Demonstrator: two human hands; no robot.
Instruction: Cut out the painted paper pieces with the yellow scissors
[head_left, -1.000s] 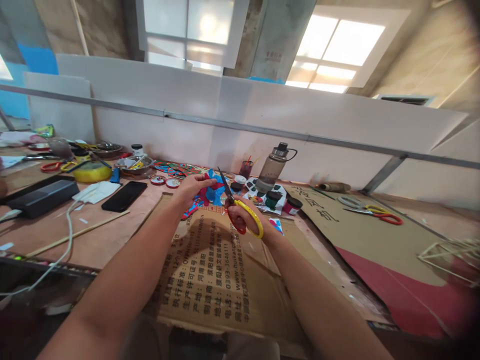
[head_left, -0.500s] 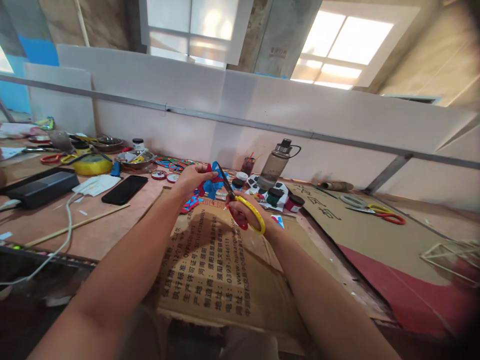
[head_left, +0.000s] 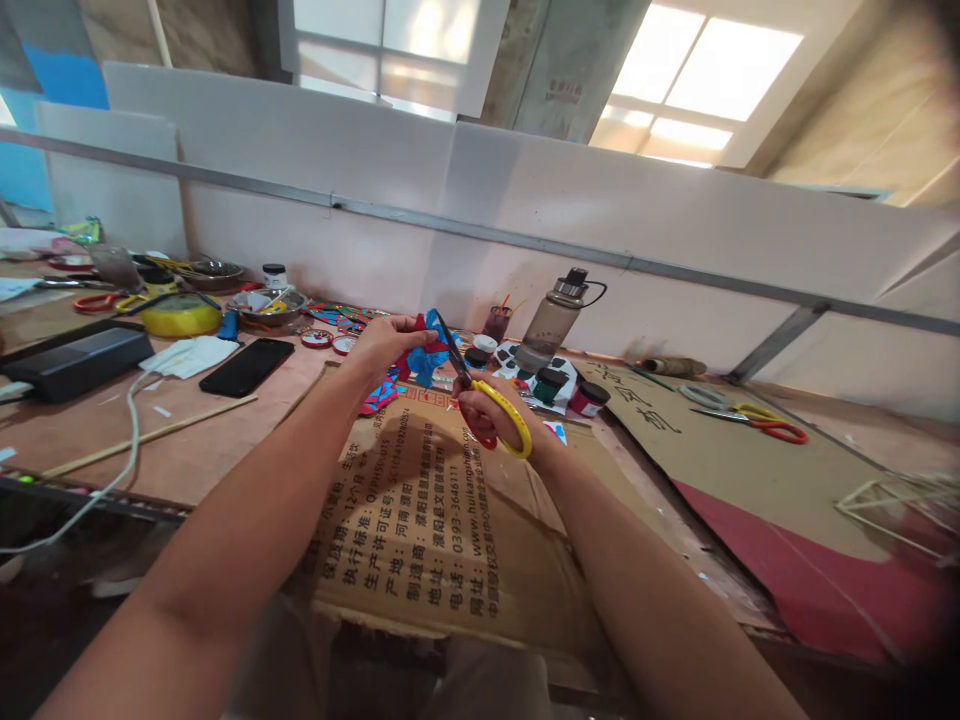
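Note:
Pinched in my left hand (head_left: 386, 348) is a red and blue cut-out piece (head_left: 426, 360), held up above the far end of a printed cardboard sheet (head_left: 420, 510). My right hand (head_left: 487, 408) is closed on scissors (head_left: 510, 425) with yellow and red handles. Their dark blades point up and left, against the right side of the blue part. Whether the blades are fully closed is too small to tell. Behind my left hand, more red and blue painted pieces (head_left: 345, 318) lie on the table.
A tilted-looking bottle (head_left: 551, 325) stands behind paint jars (head_left: 589, 398). To the left are a phone (head_left: 247, 367), a black box (head_left: 82, 365), yellow tape (head_left: 180, 315) and a wooden stick (head_left: 150, 437). Other scissors (head_left: 757, 422) rest on cardboard at right.
The view has shifted slightly. The scissor blades look closer together, and the red and blue piece has turned a little in my left hand.

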